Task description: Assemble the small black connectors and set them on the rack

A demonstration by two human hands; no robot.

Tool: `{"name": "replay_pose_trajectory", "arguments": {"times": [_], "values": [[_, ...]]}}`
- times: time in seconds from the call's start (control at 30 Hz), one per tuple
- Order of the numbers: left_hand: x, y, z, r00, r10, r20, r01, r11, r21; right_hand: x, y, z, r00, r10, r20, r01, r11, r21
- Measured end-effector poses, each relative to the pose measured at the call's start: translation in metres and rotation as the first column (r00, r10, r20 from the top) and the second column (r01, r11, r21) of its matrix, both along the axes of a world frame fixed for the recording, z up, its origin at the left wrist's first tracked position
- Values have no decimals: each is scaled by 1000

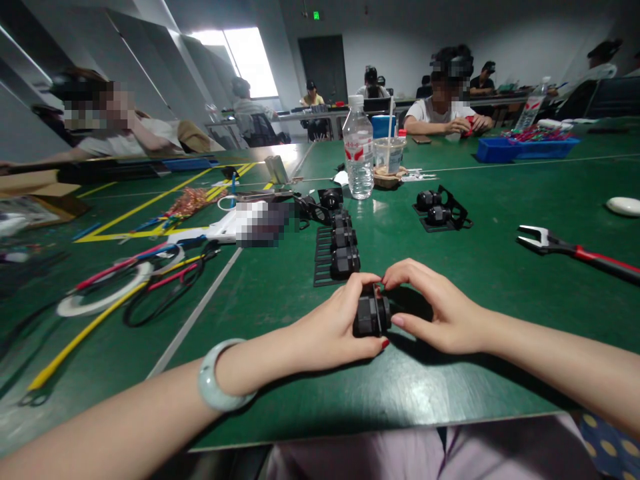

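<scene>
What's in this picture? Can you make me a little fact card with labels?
Table: green
Left hand: holding a black part
Right hand: fingers curled close to that part
Beyond the hands: row of black parts
Drinks: clear bottle, standing beside a cup with a straw
Right side: tool with red and black handle
Left side: yellow cable, among others

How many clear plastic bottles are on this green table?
2. The nearer bottle stands mid-table, beside the plastic cup; the farther bottle stands to the right, just behind the blue tray. Others may be hidden behind things.
</scene>
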State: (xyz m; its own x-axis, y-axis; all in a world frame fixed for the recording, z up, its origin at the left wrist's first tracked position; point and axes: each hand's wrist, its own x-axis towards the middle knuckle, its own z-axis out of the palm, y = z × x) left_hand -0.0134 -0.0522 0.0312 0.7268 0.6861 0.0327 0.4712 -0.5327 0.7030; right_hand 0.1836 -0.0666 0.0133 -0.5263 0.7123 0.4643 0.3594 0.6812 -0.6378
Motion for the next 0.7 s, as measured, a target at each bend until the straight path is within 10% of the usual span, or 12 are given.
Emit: {"name": "replay_pose_trajectory", "arguments": {"times": [0.7], "values": [[0,0,-2,1000,-2,1,2,1000,-3,-3,-1,-6,1000,-7,30,6,999,35]]}}
